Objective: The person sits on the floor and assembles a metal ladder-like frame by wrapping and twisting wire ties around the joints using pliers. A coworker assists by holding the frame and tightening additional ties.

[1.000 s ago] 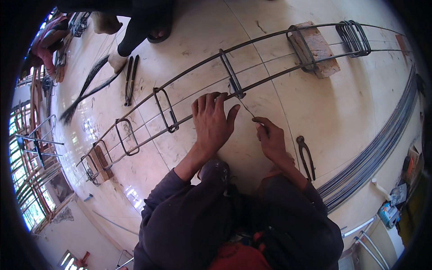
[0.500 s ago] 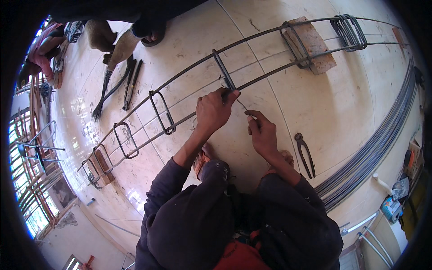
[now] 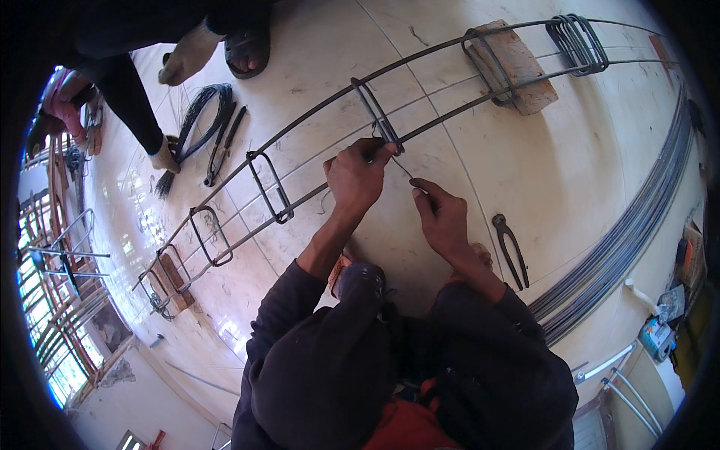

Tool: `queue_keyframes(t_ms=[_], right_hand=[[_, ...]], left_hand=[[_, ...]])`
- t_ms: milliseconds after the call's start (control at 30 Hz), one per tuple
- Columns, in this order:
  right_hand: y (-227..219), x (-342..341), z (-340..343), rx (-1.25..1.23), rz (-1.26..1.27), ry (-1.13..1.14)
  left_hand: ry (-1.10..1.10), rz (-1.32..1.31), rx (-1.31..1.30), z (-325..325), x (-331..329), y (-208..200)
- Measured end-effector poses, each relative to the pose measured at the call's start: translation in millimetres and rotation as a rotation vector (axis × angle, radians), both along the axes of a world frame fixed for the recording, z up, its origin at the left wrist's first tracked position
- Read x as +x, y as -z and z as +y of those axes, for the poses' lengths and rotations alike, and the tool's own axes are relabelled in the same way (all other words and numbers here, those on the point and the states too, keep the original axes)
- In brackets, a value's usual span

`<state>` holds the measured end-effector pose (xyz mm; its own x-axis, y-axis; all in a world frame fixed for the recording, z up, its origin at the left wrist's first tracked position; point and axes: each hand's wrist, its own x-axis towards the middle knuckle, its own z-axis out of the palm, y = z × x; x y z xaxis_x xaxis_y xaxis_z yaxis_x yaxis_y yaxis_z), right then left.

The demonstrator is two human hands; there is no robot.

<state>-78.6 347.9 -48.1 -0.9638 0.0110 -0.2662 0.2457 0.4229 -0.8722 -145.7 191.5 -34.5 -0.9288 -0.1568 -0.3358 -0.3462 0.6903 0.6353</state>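
Observation:
My left hand (image 3: pixel 356 176) is closed at the near corner of a steel stirrup (image 3: pixel 371 109), its thumb and fingers pinching where the stirrup meets the near long bar of a rebar frame (image 3: pixel 450 118). A thin tie wire (image 3: pixel 403 166) runs from that corner toward me. Its near end is pinched between the thumb and forefinger of my right hand (image 3: pixel 442 221). How the wire passes around the bar is hidden behind my left fingers. On the floor to the right of my right hand lie dark pincers (image 3: pixel 500 225).
Bricks (image 3: pixel 517 67) prop up the frame, with several bunched stirrups (image 3: pixel 577 45) farther right. Long steel rods (image 3: pixel 622 232) lie at the right. At upper left, a co-worker's gloved hand (image 3: pixel 163 156) touches a wire bundle (image 3: pixel 214 91) beside a black-handled tool (image 3: pixel 223 146).
My hands stay at the same stirrup corner, the right still pinching the wire. The co-worker's gloved hands have moved apart, and the wire bundle now lies on the floor, more of it showing.

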Motion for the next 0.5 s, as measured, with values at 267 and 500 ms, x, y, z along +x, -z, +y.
queue_keyframes(t_ms=[267,500], right_hand=[[-59.5,-80.6,31.6,0.546,0.582,-0.546],[-42.6,-158.2,23.9,0.525,0.656,-0.687]], left_hand=[[-0.103,0.047,0.032,5.6,0.4,-3.3],[-0.119,-0.032,0.038,1.3,-3.4,-11.8]])
